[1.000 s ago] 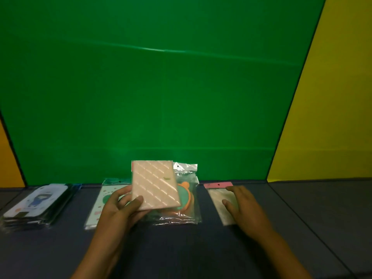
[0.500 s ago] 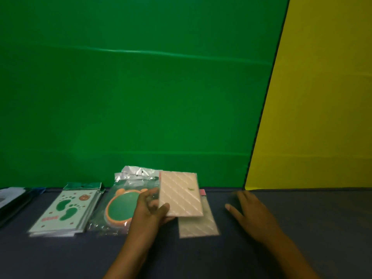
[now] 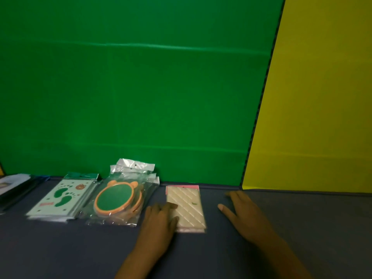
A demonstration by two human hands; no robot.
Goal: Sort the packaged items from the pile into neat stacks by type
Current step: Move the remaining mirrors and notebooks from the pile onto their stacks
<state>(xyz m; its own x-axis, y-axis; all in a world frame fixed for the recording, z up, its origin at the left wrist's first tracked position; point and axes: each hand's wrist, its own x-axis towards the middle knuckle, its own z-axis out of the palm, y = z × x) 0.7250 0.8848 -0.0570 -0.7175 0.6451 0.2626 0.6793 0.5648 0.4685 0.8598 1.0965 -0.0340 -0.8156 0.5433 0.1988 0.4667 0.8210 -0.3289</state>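
Left hand [image 3: 159, 222] on quilted packet [image 3: 187, 208]; round packets [image 3: 120, 198] beside.

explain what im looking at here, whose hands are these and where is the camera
There is no robot here. The camera sits on a person's head and looks down at their own two bare hands over a dark table.

Four stacks of packets lie in a row: dark packets at the far left, footprint cards, round green-and-orange items in clear bags, then quilted cream packets.

The left hand rests on the cream stack's near left corner. The right hand lies flat on the table and holds nothing.
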